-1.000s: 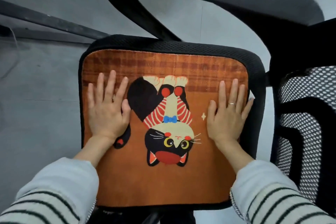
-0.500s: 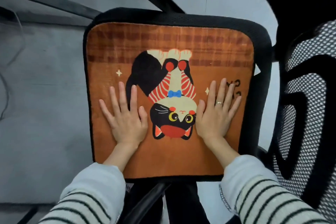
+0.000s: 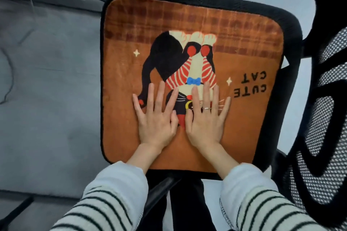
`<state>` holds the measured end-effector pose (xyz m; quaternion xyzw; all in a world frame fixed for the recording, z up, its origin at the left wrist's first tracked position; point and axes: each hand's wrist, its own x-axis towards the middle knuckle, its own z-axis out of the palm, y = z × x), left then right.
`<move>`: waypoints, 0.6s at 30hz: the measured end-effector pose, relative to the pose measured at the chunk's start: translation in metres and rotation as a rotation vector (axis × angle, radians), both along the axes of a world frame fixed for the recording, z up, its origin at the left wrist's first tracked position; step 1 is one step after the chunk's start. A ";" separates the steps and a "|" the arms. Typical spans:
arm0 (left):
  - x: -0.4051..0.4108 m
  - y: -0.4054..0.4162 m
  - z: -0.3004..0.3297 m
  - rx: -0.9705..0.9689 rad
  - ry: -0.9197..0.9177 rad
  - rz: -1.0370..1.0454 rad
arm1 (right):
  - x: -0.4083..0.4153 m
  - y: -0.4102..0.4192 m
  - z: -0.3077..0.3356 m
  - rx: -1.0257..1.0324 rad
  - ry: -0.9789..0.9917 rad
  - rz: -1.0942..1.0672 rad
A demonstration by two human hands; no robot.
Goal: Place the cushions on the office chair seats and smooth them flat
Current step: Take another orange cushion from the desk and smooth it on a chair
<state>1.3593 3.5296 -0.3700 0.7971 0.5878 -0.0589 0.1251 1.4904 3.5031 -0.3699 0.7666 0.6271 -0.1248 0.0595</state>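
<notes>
smoothing is the step in hand, judging from the head view: the cushion (image 3: pixel 191 73) is lying square on the office chair seat (image 3: pixel 289 30), its black padded rim showing around the far and right edges. left hand (image 3: pixel 156 118) and right hand (image 3: pixel 206 120) are both pressing flat near the middle of the cushion, fingers straight and spread, thumbs almost touching, gripping nothing. a ring (image 3: pixel 206 108) is showing on the right hand. the next move probably calls for the palms sweeping outward toward the edges with even pressure, without dragging the cushion off square.

the cushion is looking like a thin, rounded-corner square of short plush in orange-brown, with a darker plaid band along the far side, a printed cartoon cat and the words "cute cat". it is appearing soft and pliable, and it is lying without obvious wrinkles. a mesh backrest (image 3: pixel 319 118) is standing at the right, black with an open weave, and striped knit sleeves (image 3: pixel 112 202) are covering both forearms.
</notes>
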 end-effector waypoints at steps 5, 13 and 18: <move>0.000 0.001 0.006 -0.037 -0.020 -0.026 | 0.002 0.000 0.001 0.006 0.018 0.033; -0.075 -0.017 0.008 -0.008 -0.026 -0.014 | 0.040 -0.047 0.019 -0.136 0.022 -0.342; -0.073 -0.024 -0.007 0.123 -0.054 0.016 | 0.043 -0.046 0.003 -0.056 -0.012 -0.315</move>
